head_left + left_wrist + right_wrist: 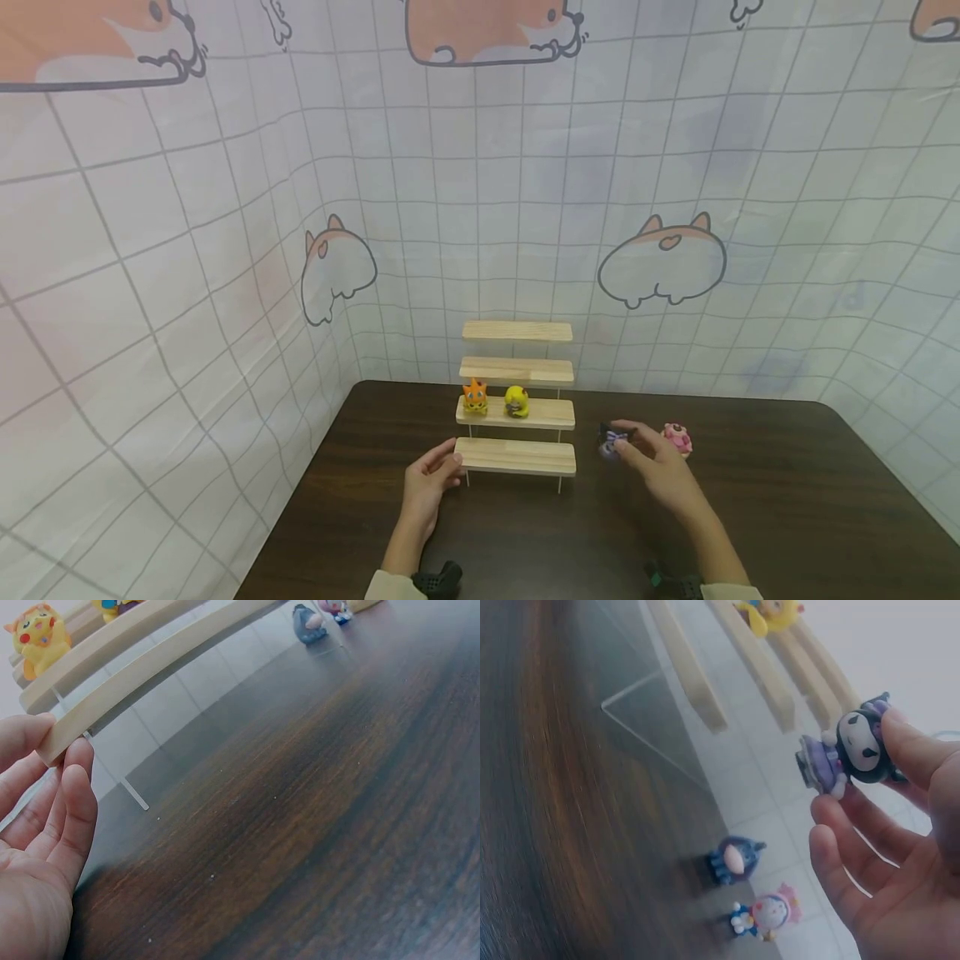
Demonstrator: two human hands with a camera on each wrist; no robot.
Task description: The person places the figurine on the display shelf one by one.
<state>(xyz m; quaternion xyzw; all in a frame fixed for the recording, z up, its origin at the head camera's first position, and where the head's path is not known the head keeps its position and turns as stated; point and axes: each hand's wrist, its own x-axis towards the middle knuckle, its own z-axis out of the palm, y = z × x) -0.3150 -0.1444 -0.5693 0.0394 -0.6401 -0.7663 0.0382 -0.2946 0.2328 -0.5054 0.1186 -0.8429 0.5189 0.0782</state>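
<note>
My left hand (433, 482) pinches the left end of the lowest plank of a wooden step shelf (516, 456), thumb on top and fingers below in the left wrist view. Over the table to the right of the shelf, my right hand (660, 467) holds a small figurine (862, 746) with a black hood, white face and purple dress, between thumb and fingers. Two figurines sit on the second plank from the bottom: an orange-topped one (475, 397) at the left and a yellow one (517, 402) near the middle.
A blue donkey figurine (736, 860) stands on the table beside a figurine with a pink headpiece (774, 911). In the head view, a pink figurine (677, 439) is just beyond my right hand. Thin clear legs support the shelf on the dark wood table (525, 542). Patterned cloth (510, 233) hangs behind.
</note>
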